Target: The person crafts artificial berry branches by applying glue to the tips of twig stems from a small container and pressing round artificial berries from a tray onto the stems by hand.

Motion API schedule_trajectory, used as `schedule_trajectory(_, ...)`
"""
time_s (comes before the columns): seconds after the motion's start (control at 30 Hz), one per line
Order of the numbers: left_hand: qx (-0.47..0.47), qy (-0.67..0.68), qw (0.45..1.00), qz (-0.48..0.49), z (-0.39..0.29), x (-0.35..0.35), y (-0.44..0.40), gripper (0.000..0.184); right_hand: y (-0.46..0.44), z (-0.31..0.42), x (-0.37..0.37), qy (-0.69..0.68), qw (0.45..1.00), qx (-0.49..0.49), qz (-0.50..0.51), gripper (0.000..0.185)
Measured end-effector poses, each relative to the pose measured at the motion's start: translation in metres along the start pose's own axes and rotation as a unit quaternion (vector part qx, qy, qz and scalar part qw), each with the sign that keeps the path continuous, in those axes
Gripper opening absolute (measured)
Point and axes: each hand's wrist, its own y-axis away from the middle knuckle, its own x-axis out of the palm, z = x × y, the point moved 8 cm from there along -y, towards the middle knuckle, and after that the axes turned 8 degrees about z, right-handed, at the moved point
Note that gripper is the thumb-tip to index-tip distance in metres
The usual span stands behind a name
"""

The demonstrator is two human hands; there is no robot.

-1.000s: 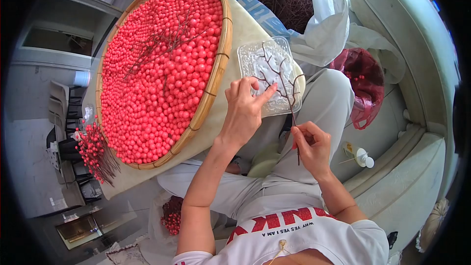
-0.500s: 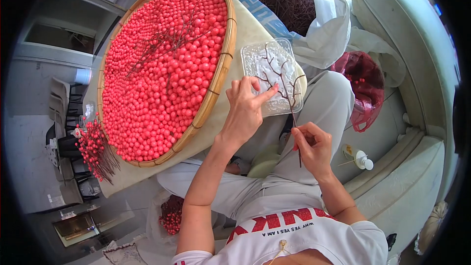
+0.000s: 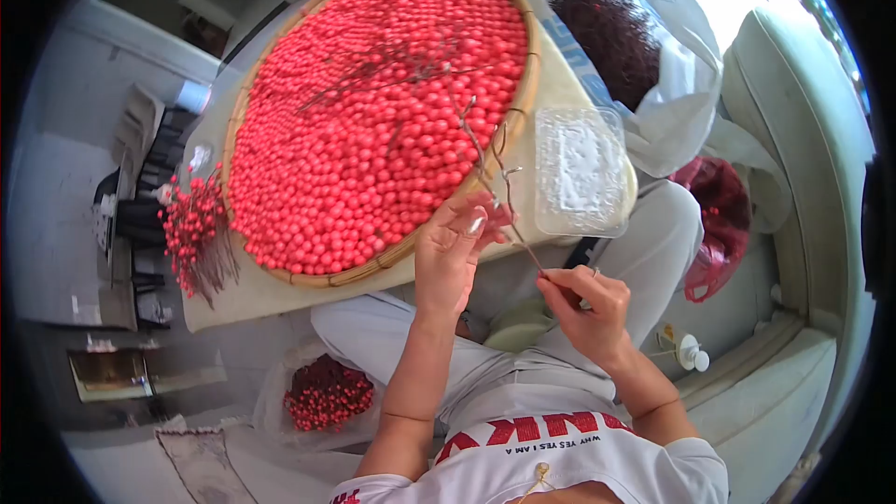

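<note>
A bare, forked brown twig (image 3: 509,189) stands tilted over the near rim of the basket, its upper branches in front of the berries. My right hand (image 3: 595,306) pinches its lower stem between thumb and fingers. Beside the stem is my left hand (image 3: 453,247), palm turned up and fingers apart, the fingertips blurred by motion. Something white shows at one of its fingertips. The round woven basket (image 3: 534,65) is full of red berries (image 3: 364,140), with several loose twigs (image 3: 392,70) lying on them. Right of it sits a clear plastic tray (image 3: 579,173) with white stuff inside.
A white bag (image 3: 695,65) holding many dark twigs (image 3: 611,37) stands at the back. Berry sprays (image 3: 191,229) lie at the table's left edge. A red bag (image 3: 719,233) and a white-capped bottle (image 3: 693,355) are by the sofa (image 3: 793,149). Another bag (image 3: 322,397) holds berried stems.
The twig has moved left, from over the plastic tray to the basket's rim. My left hand has turned its palm up, its finger no longer pointing over the tray. The view has shifted.
</note>
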Motion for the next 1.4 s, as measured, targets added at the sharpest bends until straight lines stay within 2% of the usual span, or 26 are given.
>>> schedule_trajectory(0.2, 0.028, 0.064, 0.997, -0.023, -0.030, -0.041, 0.028, 0.025, -0.012, 0.023, 0.050, -0.017, 0.995, -0.043, 0.085, 0.011)
schedule_trajectory(0.7, 0.152, 0.097, 0.981, -0.067, -0.070, -0.128, 0.088, 0.018, -0.026, 0.045, 0.147, -0.044, 0.980, 0.004, 0.193, 0.007)
schedule_trajectory(1.0, 0.153, 0.137, 0.978, -0.034, -0.078, -0.139, 0.091, 0.016, -0.024, 0.047, 0.170, -0.013, 0.976, -0.008, 0.216, 0.009)
schedule_trajectory(1.17, 0.161, 0.153, 0.973, -0.061, -0.076, -0.153, 0.095, 0.015, -0.031, 0.047, 0.170, 0.023, 0.969, 0.001, 0.246, 0.009)
schedule_trajectory(1.27, 0.145, 0.142, 0.978, -0.055, -0.076, -0.159, 0.098, 0.015, -0.063, 0.041, 0.158, 0.051, 0.973, 0.038, 0.221, 0.012)
schedule_trajectory(1.33, 0.132, 0.126, 0.982, -0.054, -0.076, -0.160, 0.100, 0.014, -0.089, 0.057, 0.151, 0.153, 0.970, -0.124, 0.141, 0.014)
schedule_trajectory(1.4, 0.131, 0.132, 0.981, -0.058, -0.075, -0.155, 0.099, 0.014, -0.108, 0.050, 0.171, 0.209, 0.942, -0.186, 0.183, 0.014)
